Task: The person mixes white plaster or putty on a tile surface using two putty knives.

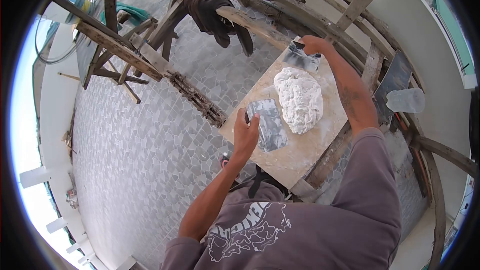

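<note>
Up on timber scaffolding [125,50] above grey mosaic paving [150,135], a person bends over a mound of white plaster [299,99] lying in the middle of a board [300,155]. The left hand [246,132], grip closed on a wide steel blade [270,125], holds it just beside the mound. The right hand [312,45], grip clamped on a second blade [301,57], rests it at the mound's far end. A plastic bottle [405,100] lies well apart, to the right.
</note>
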Action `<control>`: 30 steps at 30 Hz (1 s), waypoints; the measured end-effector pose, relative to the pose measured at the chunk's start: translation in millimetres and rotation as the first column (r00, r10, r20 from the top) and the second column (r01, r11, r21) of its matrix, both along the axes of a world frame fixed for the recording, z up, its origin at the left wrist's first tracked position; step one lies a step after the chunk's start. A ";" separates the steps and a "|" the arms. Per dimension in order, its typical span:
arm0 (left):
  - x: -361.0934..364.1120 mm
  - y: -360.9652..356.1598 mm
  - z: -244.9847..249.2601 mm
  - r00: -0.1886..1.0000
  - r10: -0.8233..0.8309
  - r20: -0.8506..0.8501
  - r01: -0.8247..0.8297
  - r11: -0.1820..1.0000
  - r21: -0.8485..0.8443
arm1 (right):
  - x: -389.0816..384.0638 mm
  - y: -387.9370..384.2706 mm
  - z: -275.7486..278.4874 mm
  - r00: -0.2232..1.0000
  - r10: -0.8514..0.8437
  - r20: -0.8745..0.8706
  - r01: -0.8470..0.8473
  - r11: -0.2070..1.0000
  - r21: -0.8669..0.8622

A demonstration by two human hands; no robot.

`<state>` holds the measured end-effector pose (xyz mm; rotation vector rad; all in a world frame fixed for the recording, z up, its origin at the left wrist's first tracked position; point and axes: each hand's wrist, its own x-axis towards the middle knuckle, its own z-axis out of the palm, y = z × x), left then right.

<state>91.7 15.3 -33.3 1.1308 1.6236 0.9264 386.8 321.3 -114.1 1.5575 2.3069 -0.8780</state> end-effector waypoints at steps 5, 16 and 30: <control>-15.2 -4.3 6.9 0.999 0.029 0.026 -0.030 0.999 0.028 | -69.7 -8.3 -14.2 0.932 0.353 -0.077 -0.358 0.932 -0.055; -19.3 0.6 -1.7 0.979 0.010 0.204 -0.011 1.000 0.004 | -82.7 -134.6 81.8 0.842 0.536 0.059 -0.537 0.844 -0.004; -26.1 4.8 0.8 0.965 0.018 0.261 -0.009 0.999 -0.035 | 10.7 -209.4 125.4 0.977 -0.136 -0.166 0.175 0.952 0.250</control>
